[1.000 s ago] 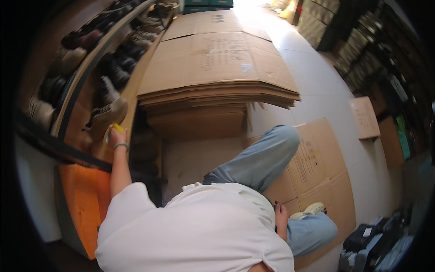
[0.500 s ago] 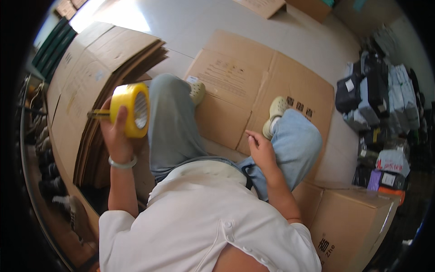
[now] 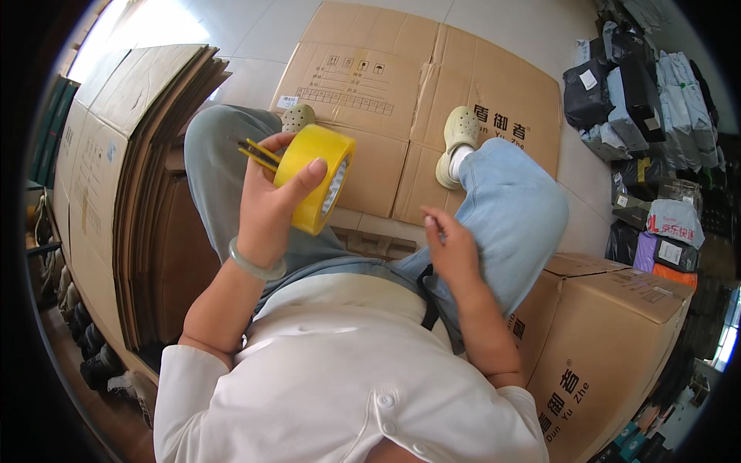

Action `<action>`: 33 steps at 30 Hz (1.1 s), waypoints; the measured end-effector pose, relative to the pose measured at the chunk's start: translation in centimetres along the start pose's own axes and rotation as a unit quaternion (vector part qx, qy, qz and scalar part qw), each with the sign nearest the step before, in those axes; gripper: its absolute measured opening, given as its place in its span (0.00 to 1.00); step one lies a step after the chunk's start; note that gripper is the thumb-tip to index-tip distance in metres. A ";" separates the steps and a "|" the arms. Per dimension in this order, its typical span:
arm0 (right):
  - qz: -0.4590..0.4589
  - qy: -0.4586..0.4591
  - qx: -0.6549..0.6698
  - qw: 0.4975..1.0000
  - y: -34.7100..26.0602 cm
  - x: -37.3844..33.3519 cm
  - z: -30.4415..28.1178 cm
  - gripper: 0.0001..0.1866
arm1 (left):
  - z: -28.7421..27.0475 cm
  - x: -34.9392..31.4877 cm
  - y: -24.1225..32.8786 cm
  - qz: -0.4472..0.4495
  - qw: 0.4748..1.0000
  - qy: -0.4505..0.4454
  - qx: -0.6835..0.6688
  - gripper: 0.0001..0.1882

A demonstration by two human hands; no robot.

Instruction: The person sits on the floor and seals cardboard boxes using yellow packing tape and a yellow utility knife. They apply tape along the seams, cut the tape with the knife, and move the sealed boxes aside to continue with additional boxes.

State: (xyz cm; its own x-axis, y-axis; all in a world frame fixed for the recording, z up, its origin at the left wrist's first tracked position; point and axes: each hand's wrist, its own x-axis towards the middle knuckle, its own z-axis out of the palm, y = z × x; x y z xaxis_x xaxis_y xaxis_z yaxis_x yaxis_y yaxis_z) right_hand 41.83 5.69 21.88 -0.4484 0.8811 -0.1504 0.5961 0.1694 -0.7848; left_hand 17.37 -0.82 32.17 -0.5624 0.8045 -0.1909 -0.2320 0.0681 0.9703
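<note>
My left hand (image 3: 266,202) is wrapped round a wide roll of yellow packing tape (image 3: 310,185), its thumb lying across the outer side. Two thin yellow-and-black prongs (image 3: 261,153) stick out beside the roll on the finger side; I cannot make out what tool they belong to. My right hand (image 3: 451,251) hovers by my right thigh, loosely bent, thumb and forefinger a little apart, and nothing shows in it. Beyond both hands a flattened cardboard box (image 3: 363,139) lies on the floor, partly under my shoes (image 3: 461,131).
A thick stack of flattened cartons (image 3: 96,181) leans at my left. A closed cardboard box (image 3: 610,339) stands close on my right. Wrapped parcels in black, grey and white (image 3: 629,116) are heaped at the far right. Several shoes (image 3: 96,359) line the lower left.
My left hand has brought the tape roll rightward, in front of my left knee. My right hand has barely moved. The view has shifted, showing the flattened box higher in the picture.
</note>
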 end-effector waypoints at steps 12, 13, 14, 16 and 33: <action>0.045 -0.010 -0.036 0.998 -0.6 5.5 -0.7 0.13 | 0.1 4.3 1.6 0.041 0.999 -0.008 0.020 0.31; 0.005 0.024 -0.041 0.999 -0.4 6.3 -1.3 0.13 | 0.5 4.5 2.4 0.052 0.998 -0.032 0.016 0.31; -0.003 0.035 -0.007 0.999 -0.4 6.6 -1.8 0.13 | 0.8 4.4 2.5 0.045 0.998 -0.055 0.001 0.31; -0.028 0.046 0.102 0.993 -1.4 5.9 -1.9 0.13 | 1.4 3.8 1.7 0.063 0.994 -0.085 0.002 0.31; -0.251 0.100 0.253 0.929 -11.4 1.6 -2.3 0.24 | 2.0 -2.2 -3.5 0.239 0.955 -0.172 -0.035 0.40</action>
State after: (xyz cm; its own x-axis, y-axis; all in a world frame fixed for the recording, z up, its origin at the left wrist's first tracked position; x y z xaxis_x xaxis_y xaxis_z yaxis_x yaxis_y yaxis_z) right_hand 35.88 6.15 31.97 -0.4227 0.8203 0.3853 -0.0667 0.3958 -0.9159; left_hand 21.04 -1.67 29.50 -0.3265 0.8812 0.3419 -0.0729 -0.3841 0.9204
